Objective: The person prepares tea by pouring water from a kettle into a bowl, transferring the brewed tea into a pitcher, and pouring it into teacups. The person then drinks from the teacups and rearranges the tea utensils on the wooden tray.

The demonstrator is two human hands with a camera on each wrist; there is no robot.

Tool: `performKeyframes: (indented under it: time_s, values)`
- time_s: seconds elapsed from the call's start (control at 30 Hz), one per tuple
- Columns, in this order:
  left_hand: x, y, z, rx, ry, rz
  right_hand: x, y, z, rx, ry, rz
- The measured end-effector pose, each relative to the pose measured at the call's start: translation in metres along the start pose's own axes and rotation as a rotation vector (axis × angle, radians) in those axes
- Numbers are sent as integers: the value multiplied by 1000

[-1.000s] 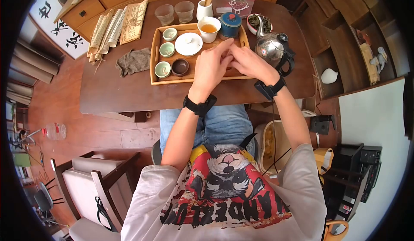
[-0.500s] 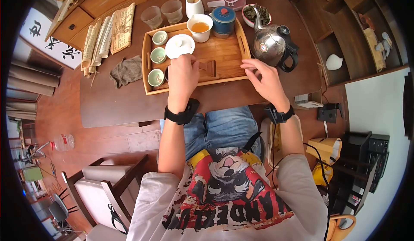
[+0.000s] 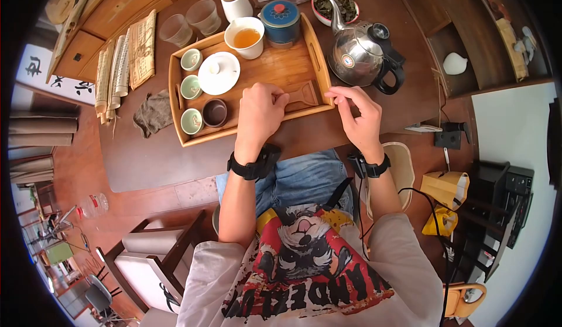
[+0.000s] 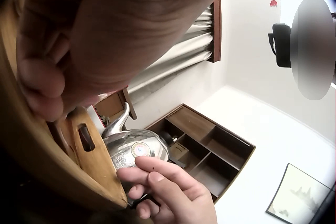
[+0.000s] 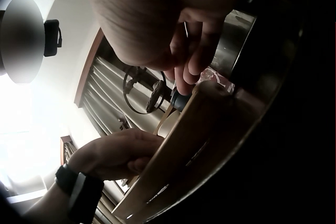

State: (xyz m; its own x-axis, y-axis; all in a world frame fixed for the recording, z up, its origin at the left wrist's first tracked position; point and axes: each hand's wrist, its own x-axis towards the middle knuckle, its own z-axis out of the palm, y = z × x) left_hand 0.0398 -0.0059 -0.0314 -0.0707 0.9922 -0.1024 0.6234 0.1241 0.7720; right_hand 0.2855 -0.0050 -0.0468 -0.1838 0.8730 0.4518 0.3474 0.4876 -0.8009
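My left hand (image 3: 257, 114) pinches the narrow end of a flat brown wooden piece (image 3: 305, 94), whose flared end lies low over the wooden tray (image 3: 252, 124) at its front right. The left wrist view has this hand (image 4: 105, 40) large, fingertips curled at the tray's edge. My right hand (image 3: 362, 119) is at the tray's front right corner, fingers loosely bent and holding nothing visible; whether the fingertips touch the rim I cannot tell. On the tray stand a white lid (image 3: 219, 81), a white bowl of amber liquid (image 3: 244, 46), a dark cup (image 3: 215, 113) and several green cups.
Beyond the bowl stands a blue canister (image 3: 280, 25). Right of the tray are a steel kettle (image 3: 354, 57) and a bowl of dark leaves (image 3: 342, 9). Two glasses, a white tool holder (image 3: 236, 6), rolled scrolls (image 3: 120, 69) and a grey cloth (image 3: 153, 114) are around its back and left.
The hands first were together over the tray, then parted. My left hand has since moved right and nearer the tray's front with the brown piece; the dark cup is uncovered. The view has shifted.
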Motion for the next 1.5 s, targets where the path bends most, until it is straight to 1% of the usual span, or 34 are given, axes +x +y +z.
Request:
performKeyframes:
  time_s: [0.13,0.2,0.23,0.3,0.33,0.4,0.43,0.5,0.63,0.7,0.73,0.8,0.83,0.87,0.93,1.0,1.03,1.07,1.13,1.17,1.23,1.27,1.33,1.37,1.4,1.47,1.5]
  values:
    - [4,4,0,-11,-35,-24,-4,9,1,29,47,20]
    - [6,4,-2,-60,-62,-22,-6,15,3,37,134,8]
    - [7,5,-5,-53,-65,-19,-8,19,4,39,141,9]
    - [8,6,-11,-207,-176,-83,-13,25,6,117,190,146]
    - [9,4,-12,-203,-181,-83,-13,27,6,119,195,151]
    - [11,-2,-12,-347,-238,-153,-13,28,5,193,225,160]
    - [11,-3,-12,-347,-242,-155,-13,28,3,191,226,164]
    - [10,-4,-13,-476,-315,-176,-14,28,1,216,210,216]
    - [10,6,-21,-451,-315,-183,-14,27,1,217,208,216]
    - [11,12,-29,-542,-298,-219,-15,27,1,231,217,224]
    - [12,18,-33,-535,-299,-212,-15,27,1,233,225,219]
    - [15,35,-44,-584,-221,-147,-15,28,1,248,219,239]
    - [19,47,-51,-597,-197,-85,-15,29,1,251,229,234]
    - [24,62,-58,-590,-198,-77,-15,31,1,248,220,232]
    - [38,93,-69,-584,-45,21,-16,33,2,246,220,224]
    - [65,112,-74,-512,48,204,-16,33,2,259,217,234]
    - [77,123,-73,-450,145,283,-16,33,2,260,224,228]
    - [91,130,-69,-448,144,291,-16,33,2,263,218,234]
    - [118,141,-63,-220,262,452,-16,32,2,270,220,235]
    - [131,141,-60,-216,261,459,-16,31,2,268,215,247]
    - [154,137,-49,126,436,672,-16,31,1,268,216,257]
    - [163,134,-45,127,434,678,-17,32,2,274,218,258]
    - [171,133,-40,251,402,666,-18,32,2,278,221,263]
    - [172,130,-37,298,437,676,-17,31,1,282,217,273]
    - [172,129,-34,297,437,675,-16,30,1,287,212,284]
    - [172,127,-30,195,393,566,-16,31,0,284,209,283]
    - [171,127,-29,196,396,562,-16,31,1,282,206,281]
